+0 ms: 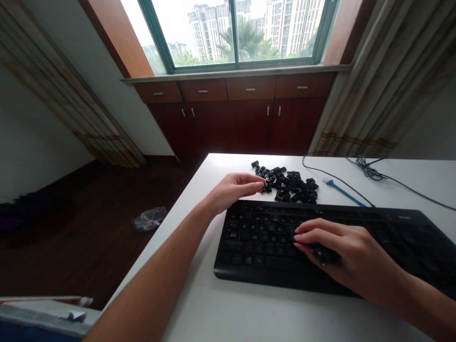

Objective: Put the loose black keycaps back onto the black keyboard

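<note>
A black keyboard (285,263) lies on the white table, its key field showing lighter marks where keycaps are off. Beyond its upper left edge is a heap of loose black keycaps (294,183). My left hand (237,187) is at the heap's left side, thumb and fingers pinched together at a small dark keycap, mostly hidden by the fingertips. Over the middle of the keyboard, my right hand (344,244) has its fingertips closed together just above the keys. Dark pieces with pale specks, apparently keycaps (322,255), are cupped under its fingers.
A blue stick-like tool (345,193) lies behind the keyboard. A black cable (368,168) runs across the table's far right. Crumpled clear plastic (149,218) is on the dark floor at left. Red-brown cabinets (235,123) stand under the window.
</note>
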Available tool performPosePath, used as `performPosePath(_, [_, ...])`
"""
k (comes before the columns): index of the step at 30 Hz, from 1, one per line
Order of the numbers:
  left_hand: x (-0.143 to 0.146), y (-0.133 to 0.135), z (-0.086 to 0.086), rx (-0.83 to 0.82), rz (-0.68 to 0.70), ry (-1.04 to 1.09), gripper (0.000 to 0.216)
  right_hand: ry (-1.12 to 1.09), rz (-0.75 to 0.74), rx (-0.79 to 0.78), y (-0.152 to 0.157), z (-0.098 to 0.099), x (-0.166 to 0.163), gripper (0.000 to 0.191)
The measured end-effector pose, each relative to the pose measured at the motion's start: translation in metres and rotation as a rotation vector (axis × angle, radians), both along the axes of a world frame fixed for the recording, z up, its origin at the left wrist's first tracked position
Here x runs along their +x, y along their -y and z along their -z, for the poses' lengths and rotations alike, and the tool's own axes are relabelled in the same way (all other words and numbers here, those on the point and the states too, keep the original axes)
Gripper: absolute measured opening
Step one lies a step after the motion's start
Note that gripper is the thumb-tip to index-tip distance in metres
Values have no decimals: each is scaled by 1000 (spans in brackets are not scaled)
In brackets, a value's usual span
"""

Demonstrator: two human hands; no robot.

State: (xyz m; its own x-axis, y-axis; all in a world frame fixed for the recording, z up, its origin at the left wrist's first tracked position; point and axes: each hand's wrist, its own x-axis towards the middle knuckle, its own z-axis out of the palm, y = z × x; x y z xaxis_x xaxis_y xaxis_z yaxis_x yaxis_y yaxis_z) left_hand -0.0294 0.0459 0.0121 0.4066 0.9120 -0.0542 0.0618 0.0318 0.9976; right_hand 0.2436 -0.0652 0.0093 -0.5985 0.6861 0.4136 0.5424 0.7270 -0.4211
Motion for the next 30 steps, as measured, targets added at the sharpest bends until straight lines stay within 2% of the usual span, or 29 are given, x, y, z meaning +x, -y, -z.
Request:
performPosePath(10, [0,0,1,-2,0,3,36,-18,-5,19,1,2,0,26])
performPosePath(13, [0,0,0,-10,5,3,35,-73,35,60,1,-1,1,30])
performPosePath(19, [0,0,-1,-12,6,-18,34,-128,126,126,-4,-5,6,27])
performPosePath(26, [-1,-2,2,9,12,-13,36,-27,-26,70,1,3,-7,31])
performPosePath(30, [-2,-3,3,9,15,-14,37,23,-48,33,4,2,-11,40])
